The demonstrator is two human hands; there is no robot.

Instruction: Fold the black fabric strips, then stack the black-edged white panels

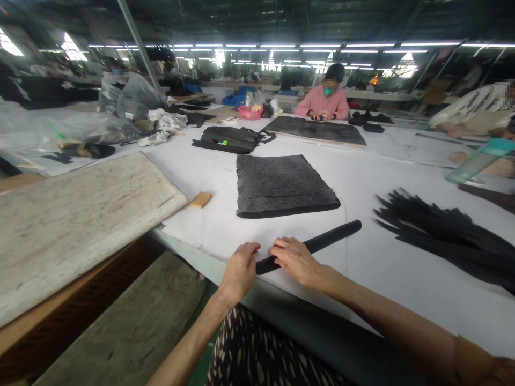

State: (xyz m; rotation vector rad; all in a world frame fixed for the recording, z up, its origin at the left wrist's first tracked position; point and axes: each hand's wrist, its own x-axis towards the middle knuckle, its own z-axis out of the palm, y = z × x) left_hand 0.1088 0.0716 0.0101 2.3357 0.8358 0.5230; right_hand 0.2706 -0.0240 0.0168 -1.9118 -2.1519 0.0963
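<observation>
A narrow black fabric strip lies slanted near the front edge of the white-covered table. At its lower left end is my left hand, fingers curled together around or against that end. My right hand rests over the strip just to the right, fingers bent and touching it. Beyond the strip lies a dark grey, rough-textured fabric piece with a folded black front edge. To the right spreads a bundle of black strips.
A pale board stands at the left, with a small tan block beside it. Farther back are black folded pieces, a pink basin and a person in pink. A teal-lidded bottle leans at the right.
</observation>
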